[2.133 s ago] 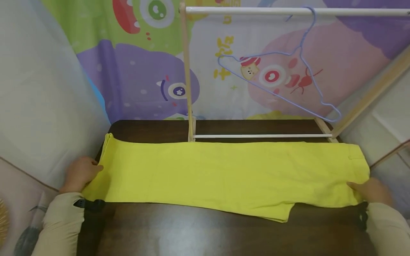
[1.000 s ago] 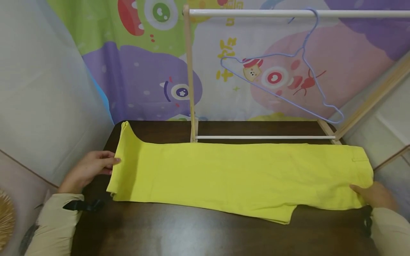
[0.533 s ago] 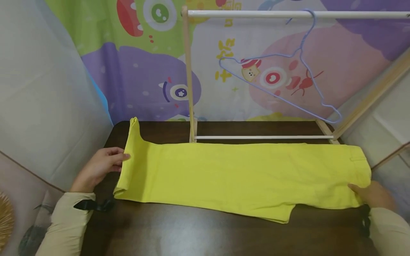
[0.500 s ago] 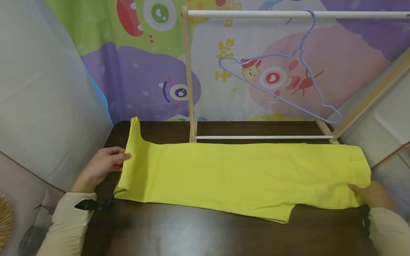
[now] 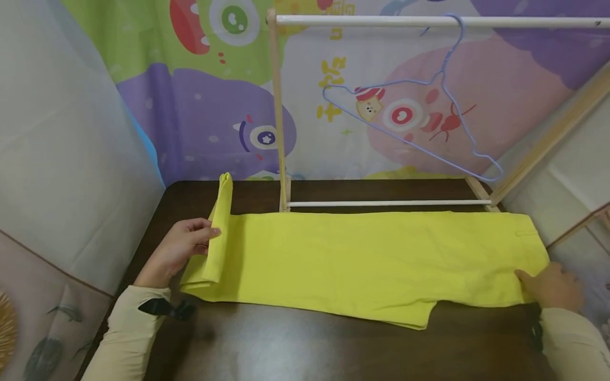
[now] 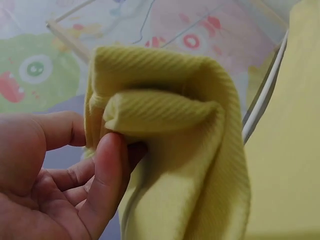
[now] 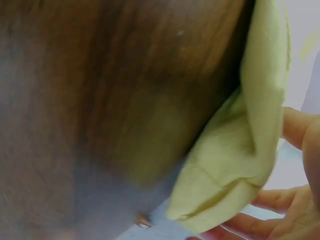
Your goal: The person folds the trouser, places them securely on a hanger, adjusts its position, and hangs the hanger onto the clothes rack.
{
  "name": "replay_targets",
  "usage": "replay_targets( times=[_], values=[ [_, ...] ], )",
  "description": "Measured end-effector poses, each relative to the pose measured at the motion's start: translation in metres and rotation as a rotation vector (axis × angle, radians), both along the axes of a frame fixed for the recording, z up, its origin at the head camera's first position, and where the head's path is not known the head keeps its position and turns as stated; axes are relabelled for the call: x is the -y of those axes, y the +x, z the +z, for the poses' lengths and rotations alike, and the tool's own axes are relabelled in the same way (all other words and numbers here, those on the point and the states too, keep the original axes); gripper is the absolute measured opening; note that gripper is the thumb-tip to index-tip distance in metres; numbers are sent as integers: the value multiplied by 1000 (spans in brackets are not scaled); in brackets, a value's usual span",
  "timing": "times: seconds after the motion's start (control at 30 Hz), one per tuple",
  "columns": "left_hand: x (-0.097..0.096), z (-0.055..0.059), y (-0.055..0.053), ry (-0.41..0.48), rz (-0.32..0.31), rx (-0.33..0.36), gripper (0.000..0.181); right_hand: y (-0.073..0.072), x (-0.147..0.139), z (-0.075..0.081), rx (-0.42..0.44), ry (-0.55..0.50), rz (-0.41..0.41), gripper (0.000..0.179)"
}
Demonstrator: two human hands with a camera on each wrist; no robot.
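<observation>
Yellow trousers (image 5: pixel 333 259) lie lengthwise across the dark table, legs together. My left hand (image 5: pixel 183 246) pinches the hem end between thumb and fingers and holds it raised, so the end curls back over the legs. In the left wrist view, the thumb of the left hand (image 6: pixel 60 175) presses the rolled hem edge (image 6: pixel 160 112) inside a larger fold. At the waist end, my right hand (image 5: pixel 555 286) lies with its thumb on top of the cloth and its fingers loosely spread past the waistband (image 5: pixel 529 233). Cloth partly hides the fingertips of the right hand (image 7: pixel 290 210).
A pale blue wire hanger (image 5: pixel 412 143) hangs from the white top rail (image 5: pixel 362 21) of a wooden rack behind the trousers. The rack's lower white rail (image 5: pixel 381 203) runs close beyond them. A cartoon curtain (image 5: pixel 214 121) backs the table (image 5: pixel 286 349).
My left hand has lifted the hem end off the table and moved it right, curling it over the legs. The right hand stays at the waist; its fingers now show more spread.
</observation>
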State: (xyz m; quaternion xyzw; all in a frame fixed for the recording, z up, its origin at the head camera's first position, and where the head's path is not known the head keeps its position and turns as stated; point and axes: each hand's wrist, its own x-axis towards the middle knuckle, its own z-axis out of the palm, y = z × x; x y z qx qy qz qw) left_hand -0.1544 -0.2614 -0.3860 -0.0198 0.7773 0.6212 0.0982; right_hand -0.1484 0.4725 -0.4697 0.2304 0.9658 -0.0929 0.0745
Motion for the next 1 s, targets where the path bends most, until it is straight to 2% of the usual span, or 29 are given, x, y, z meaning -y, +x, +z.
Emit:
replay_targets(
  times=[0.2, 0.37, 0.47, 0.57, 0.8, 1.0],
  values=[
    [-21, -3, -4, 43, -2, 3, 20, -5, 12, 10, 5, 45, 55, 84],
    [-42, -9, -7, 101, -11, 17, 18, -5, 20, 15, -39, -19, 64, 80],
    [-56, -13, -9, 133, -15, 23, 16, -4, 24, 14, -105, -67, 117, 76],
    [-69, -18, -11, 157, -16, 26, 15, -5, 28, 13, -128, -97, 175, 77],
    [-93, -29, -16, 220, -47, 24, 11, -11, 35, 11, -93, -97, 256, 83],
    [-114, -36, -22, 218, -31, 37, 14, -20, 52, 12, -81, -190, 310, 81]
  ],
)
